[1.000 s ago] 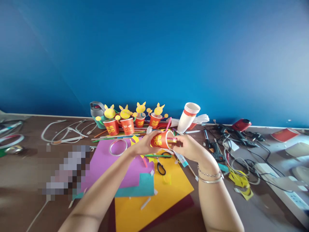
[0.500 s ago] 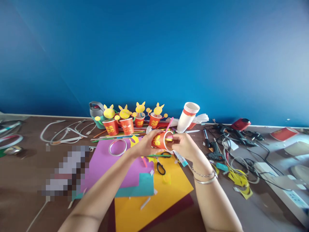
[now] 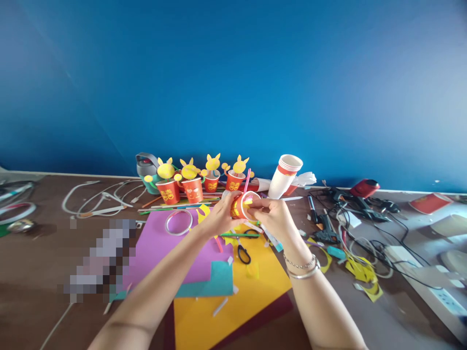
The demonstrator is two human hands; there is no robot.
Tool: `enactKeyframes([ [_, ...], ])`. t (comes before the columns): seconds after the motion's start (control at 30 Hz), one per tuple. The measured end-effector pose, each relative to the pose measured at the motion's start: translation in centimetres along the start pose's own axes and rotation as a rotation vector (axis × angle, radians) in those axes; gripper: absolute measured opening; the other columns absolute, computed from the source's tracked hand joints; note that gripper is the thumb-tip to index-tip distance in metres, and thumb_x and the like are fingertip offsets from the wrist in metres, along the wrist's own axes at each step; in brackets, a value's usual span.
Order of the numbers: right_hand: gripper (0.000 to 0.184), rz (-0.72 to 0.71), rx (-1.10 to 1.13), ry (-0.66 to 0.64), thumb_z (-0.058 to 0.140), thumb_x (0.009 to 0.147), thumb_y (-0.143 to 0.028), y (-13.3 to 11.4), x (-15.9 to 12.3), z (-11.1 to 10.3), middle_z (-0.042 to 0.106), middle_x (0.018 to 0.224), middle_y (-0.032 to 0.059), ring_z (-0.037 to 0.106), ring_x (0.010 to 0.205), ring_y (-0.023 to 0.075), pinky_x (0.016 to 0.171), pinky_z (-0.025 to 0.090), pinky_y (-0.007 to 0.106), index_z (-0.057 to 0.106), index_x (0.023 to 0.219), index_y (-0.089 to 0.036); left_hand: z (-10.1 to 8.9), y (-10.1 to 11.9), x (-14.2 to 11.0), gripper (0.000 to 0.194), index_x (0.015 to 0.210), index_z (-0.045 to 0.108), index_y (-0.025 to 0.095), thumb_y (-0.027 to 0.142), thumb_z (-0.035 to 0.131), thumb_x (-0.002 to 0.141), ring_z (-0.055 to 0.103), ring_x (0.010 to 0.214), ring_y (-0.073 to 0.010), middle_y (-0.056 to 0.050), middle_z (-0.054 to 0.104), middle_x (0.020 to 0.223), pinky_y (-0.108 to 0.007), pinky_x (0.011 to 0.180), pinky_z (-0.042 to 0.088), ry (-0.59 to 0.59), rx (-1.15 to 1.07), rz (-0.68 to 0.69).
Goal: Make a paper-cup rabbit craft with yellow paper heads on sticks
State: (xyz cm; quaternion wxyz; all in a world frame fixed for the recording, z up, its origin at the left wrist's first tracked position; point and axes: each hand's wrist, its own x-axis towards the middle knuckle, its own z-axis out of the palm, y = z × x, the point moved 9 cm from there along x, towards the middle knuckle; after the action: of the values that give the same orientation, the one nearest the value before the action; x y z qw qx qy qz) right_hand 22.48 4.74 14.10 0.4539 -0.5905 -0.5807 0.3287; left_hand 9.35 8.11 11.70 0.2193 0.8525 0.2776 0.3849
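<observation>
A red paper cup [image 3: 235, 208] with yellow printing is tipped so its mouth faces me and to the right. My left hand [image 3: 222, 214] is wrapped round its left side. At the right of the mouth, the closed fingers of my right hand [image 3: 272, 216] grip the rim, with fingertips reaching into the opening. A pink straw [image 3: 247, 179] sticks up out of the cup. Below the hands lie black-handled scissors [image 3: 243, 253] and a green straw [image 3: 239, 235]. Behind stand several red cups [image 3: 192, 190] topped with yellow paper heads with pointed ears [image 3: 189, 170].
Purple [image 3: 156, 262], teal [image 3: 204, 282] and yellow paper sheets [image 3: 204, 321] cover the table's middle. A tape roll [image 3: 178, 222] lies on the purple one. A leaning cup stack [image 3: 282, 177] stands behind. To the right are a glue gun [image 3: 326, 229], cables, yellow scraps [image 3: 361, 269] and a power strip [image 3: 434, 289].
The cup has turned so its mouth faces me more, and the pink straw stands more upright. Both hands have shifted slightly, the right one to the left.
</observation>
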Motion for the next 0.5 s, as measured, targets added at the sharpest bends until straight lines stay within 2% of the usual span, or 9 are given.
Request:
enactKeyframes([
  [0.23, 0.021, -0.086, -0.181, 0.087, 0.063, 0.07, -0.025, -0.7, -0.2, -0.6, 0.07, 0.064, 0.0027, 0.061, 0.06, 0.0171, 0.054, 0.043, 0.025, 0.077, 0.083, -0.017, -1.3, 0.8, -0.1, 0.066, 0.126, 0.037, 0.022, 0.033, 0.074, 0.073, 0.057, 0.11, -0.0285, -0.013, 0.056, 0.119, -0.042, 0.092, 0.045, 0.121, 0.123, 0.054],
  [0.37, 0.017, -0.114, -0.247, 0.009, 0.063, 0.071, -0.026, -1.3, -0.3, -0.2, 0.071, 0.067, 0.0032, 0.06, 0.06, 0.0165, 0.054, 0.042, 0.025, 0.076, 0.08, -0.018, -1.6, 0.8, 0.0, 0.065, 0.124, 0.038, 0.023, 0.028, 0.075, 0.07, 0.054, 0.113, -0.0297, -0.011, 0.056, 0.119, -0.044, 0.094, 0.042, 0.128, 0.147, 0.046],
  [0.5, 0.011, -0.162, -0.44, -0.076, 0.063, 0.073, -0.024, -2.3, -0.8, 0.0, 0.066, 0.062, 0.0033, 0.056, 0.059, 0.0158, 0.053, 0.038, 0.025, 0.07, 0.068, -0.018, -1.2, 0.5, 0.0, 0.063, 0.119, 0.041, 0.024, 0.027, 0.077, 0.067, 0.054, 0.112, -0.0298, -0.01, 0.056, 0.117, -0.046, 0.095, 0.042, 0.095, 0.118, 0.005],
])
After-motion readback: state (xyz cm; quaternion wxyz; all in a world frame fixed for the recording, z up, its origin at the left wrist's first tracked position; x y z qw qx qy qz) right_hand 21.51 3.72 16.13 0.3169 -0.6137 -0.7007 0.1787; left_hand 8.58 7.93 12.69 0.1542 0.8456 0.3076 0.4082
